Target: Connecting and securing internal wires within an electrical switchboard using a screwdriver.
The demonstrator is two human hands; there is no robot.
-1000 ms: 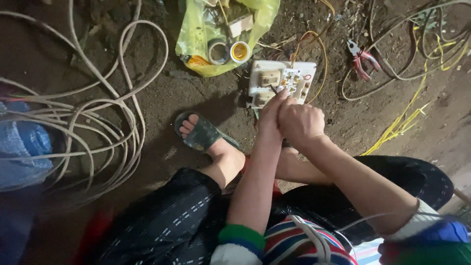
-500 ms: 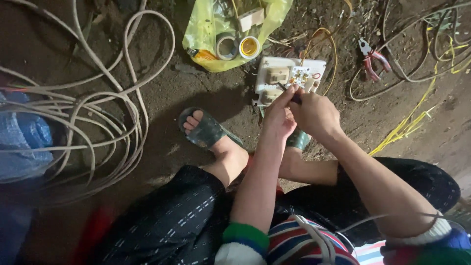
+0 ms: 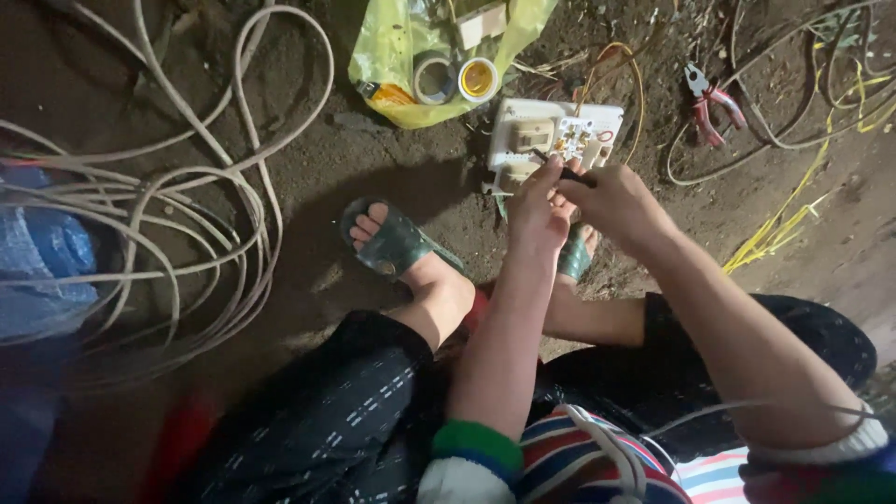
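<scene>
- At the far left a blue plastic sheet (image 3: 42, 252) lies on the dirt, with loops of white cable (image 3: 187, 215) spread just to its right.
- My left foot in a green sandal (image 3: 397, 245) rests on the ground near the middle.
- Farther off sits a yellow plastic bag (image 3: 411, 56), with two tape rolls (image 3: 455, 78) lying on it.
- My left hand (image 3: 537, 210) reaches to the near edge of the white switch plate (image 3: 551, 140), fingers curled and pinched at it; I cannot tell exactly what they grip.
- My right hand (image 3: 621, 201) is closed around a thin dark tool (image 3: 560, 171), its tip at the plate.
- Right of the plate, red-handled pliers (image 3: 711, 103) lie well apart on the dirt, and yellow wires (image 3: 793, 210) trail off at the far right.
</scene>
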